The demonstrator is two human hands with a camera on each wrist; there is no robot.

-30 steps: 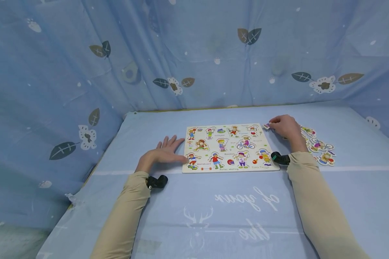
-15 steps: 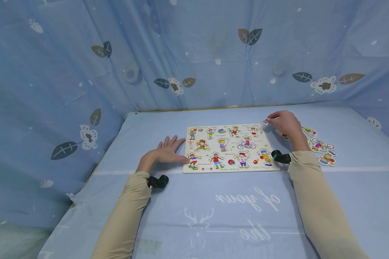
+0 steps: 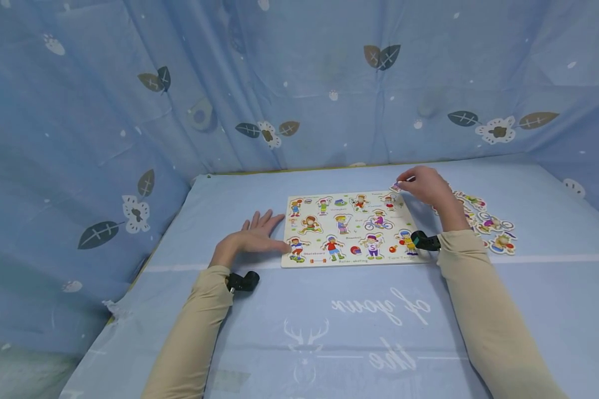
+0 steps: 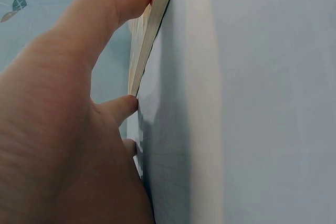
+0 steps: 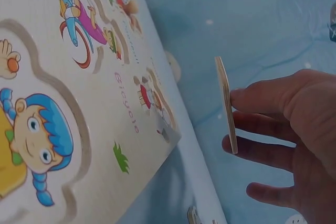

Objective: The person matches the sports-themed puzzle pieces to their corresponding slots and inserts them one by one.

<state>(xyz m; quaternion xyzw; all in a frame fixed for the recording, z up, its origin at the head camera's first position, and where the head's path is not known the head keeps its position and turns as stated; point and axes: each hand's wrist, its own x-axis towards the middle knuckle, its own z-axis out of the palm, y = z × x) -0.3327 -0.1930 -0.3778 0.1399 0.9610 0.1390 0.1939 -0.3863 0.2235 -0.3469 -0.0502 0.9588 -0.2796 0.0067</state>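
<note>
A white puzzle board with printed sports figures in cut-out recesses lies flat on the table. My left hand is spread at its left edge, the thumb resting on the near-left corner; the left wrist view shows the thumb against the board's side. Above the far-right corner, my right hand pinches a small wooden puzzle piece between thumb and fingers. In the right wrist view that piece stands edge-on, apart from the board, and its picture is turned away.
Several loose puzzle pieces lie in a pile to the right of the board, partly behind my right hand and wrist. A blue patterned cloth covers the table, and a blue curtain hangs behind it.
My right hand has moved left with the pinched piece, from beside the board to over its far-right corner. More of the pile shows. The left hand keeps its place.
</note>
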